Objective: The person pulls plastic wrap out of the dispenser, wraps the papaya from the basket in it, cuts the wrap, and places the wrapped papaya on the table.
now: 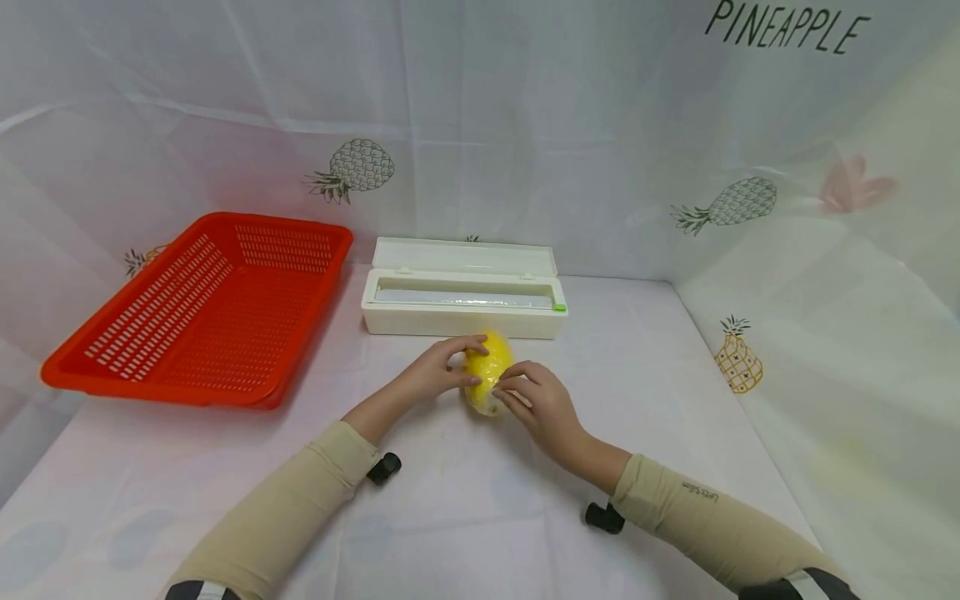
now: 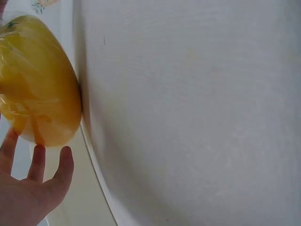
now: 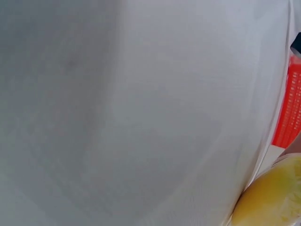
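Note:
A yellow fruit (image 1: 489,358), oval and covered in clear cling film (image 1: 483,405), lies on the cloth-covered table in front of a white cling film dispenser (image 1: 465,319). My left hand (image 1: 437,369) holds the fruit from its left, fingers at the far side and thumb at the near side. On the right, my right hand (image 1: 543,408) pinches at the film near the fruit's close end. In the left wrist view the fruit (image 2: 42,84) shows shiny wrinkled film, with fingers at its lower end. The right wrist view catches only part of the fruit (image 3: 270,197).
The dispenser's lid (image 1: 465,255) stands raised behind it, and a film roll (image 1: 465,297) shows inside. At the left sits a red plastic basket (image 1: 303,333) with slotted sides. White cloth with pineapple prints hangs behind and at the right.

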The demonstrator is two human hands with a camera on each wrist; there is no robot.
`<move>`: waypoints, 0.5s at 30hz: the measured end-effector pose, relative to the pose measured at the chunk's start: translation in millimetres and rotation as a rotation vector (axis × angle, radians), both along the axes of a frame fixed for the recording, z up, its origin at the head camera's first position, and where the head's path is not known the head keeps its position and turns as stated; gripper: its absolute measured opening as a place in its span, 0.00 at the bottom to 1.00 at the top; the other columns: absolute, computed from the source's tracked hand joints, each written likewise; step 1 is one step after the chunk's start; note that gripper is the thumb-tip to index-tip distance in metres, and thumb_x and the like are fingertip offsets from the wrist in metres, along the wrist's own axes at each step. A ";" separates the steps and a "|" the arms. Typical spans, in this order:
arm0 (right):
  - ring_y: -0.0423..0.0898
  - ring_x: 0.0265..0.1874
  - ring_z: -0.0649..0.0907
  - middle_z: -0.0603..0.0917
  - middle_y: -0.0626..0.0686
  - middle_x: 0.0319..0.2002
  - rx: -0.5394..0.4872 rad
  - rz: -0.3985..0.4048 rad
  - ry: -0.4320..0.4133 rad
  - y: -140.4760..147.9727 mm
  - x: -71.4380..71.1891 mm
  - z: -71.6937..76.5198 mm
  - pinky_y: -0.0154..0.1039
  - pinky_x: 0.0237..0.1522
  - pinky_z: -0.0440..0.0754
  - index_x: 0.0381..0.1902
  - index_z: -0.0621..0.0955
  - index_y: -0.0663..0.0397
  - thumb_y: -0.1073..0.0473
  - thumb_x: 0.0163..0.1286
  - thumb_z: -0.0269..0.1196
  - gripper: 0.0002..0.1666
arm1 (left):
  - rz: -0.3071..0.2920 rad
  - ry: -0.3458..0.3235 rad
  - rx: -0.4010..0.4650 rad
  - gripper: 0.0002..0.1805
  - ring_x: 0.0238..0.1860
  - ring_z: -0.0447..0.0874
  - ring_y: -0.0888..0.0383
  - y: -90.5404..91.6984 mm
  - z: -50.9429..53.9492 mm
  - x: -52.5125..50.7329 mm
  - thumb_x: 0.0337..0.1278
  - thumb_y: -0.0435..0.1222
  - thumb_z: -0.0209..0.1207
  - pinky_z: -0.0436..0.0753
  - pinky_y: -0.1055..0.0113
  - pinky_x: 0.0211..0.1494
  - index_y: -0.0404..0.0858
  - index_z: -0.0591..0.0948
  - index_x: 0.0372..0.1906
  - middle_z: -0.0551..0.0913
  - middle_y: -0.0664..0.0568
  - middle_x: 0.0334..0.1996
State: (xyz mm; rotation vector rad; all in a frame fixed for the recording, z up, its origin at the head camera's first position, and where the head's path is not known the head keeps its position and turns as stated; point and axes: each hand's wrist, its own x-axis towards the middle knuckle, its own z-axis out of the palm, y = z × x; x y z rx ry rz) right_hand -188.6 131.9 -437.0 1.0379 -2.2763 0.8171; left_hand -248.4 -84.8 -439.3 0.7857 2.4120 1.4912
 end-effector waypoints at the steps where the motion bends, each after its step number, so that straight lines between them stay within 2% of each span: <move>1: 0.46 0.41 0.80 0.81 0.49 0.38 -0.011 -0.018 -0.034 -0.2 0.0 -0.2 0.38 0.47 0.80 0.32 0.84 0.59 0.64 0.57 0.72 0.07 | 0.007 0.007 0.000 0.21 0.71 0.61 0.51 0.7 -0.1 0.3 0.53 0.29 0.68 0.58 0.50 0.72 0.39 0.79 0.53 0.70 0.53 0.68; 8: 0.46 0.43 0.78 0.79 0.48 0.39 -0.070 -0.112 -0.195 -1.9 -4.6 -0.6 0.40 0.49 0.78 0.32 0.82 0.57 0.64 0.62 0.69 0.04 | 0.029 0.060 0.002 0.20 0.69 0.64 0.48 3.8 2.6 4.7 0.50 0.28 0.70 0.61 0.51 0.71 0.37 0.79 0.49 0.72 0.50 0.66; 13: 0.47 0.43 0.77 0.78 0.48 0.38 -0.034 -0.169 -0.293 -4.1 -9.0 2.4 0.43 0.49 0.77 0.30 0.81 0.56 0.62 0.64 0.68 0.06 | 0.036 0.023 0.005 0.08 0.71 0.61 0.48 4.8 4.1 4.7 0.60 0.35 0.65 0.58 0.49 0.72 0.39 0.78 0.41 0.72 0.50 0.66; 15: 0.47 0.43 0.76 0.77 0.48 0.38 -0.021 -0.186 -0.334 -4.9 -10.3 4.7 0.43 0.49 0.77 0.29 0.80 0.55 0.62 0.64 0.69 0.07 | 0.040 0.003 0.001 0.07 0.71 0.60 0.47 5.2 4.8 4.8 0.62 0.38 0.63 0.57 0.48 0.72 0.41 0.78 0.37 0.72 0.50 0.66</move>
